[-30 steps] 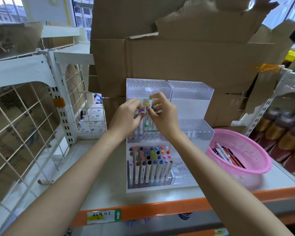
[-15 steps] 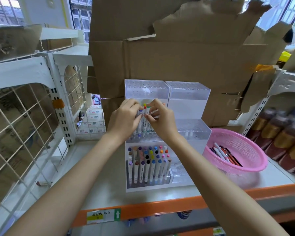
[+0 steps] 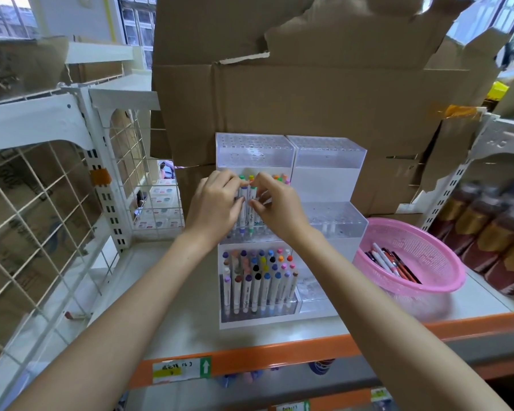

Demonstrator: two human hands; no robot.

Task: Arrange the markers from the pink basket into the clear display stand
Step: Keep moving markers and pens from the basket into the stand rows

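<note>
A clear stepped display stand (image 3: 327, 161) sits on the shelf in front of cardboard. Its lowest left tier holds several upright markers (image 3: 258, 280) with coloured caps. At the middle left tier, my left hand (image 3: 215, 207) and my right hand (image 3: 278, 207) meet around upright markers standing in the holes. My left fingers pinch a marker with a purple cap (image 3: 243, 203); my right fingers pinch the marker with a yellow-green cap (image 3: 251, 200) beside it. The pink basket (image 3: 428, 268) stands at the right with several markers (image 3: 390, 262) lying in it.
Torn cardboard (image 3: 309, 84) rises behind the stand. A white wire-grid rack (image 3: 57, 203) closes the left side. Brown bottles (image 3: 487, 232) line the right. The shelf has an orange front edge (image 3: 279, 351) with a label (image 3: 181, 369).
The marker that my right hand held raised above the middle tier has come down among the others. Both hands have dropped slightly and now hold neighbouring markers.
</note>
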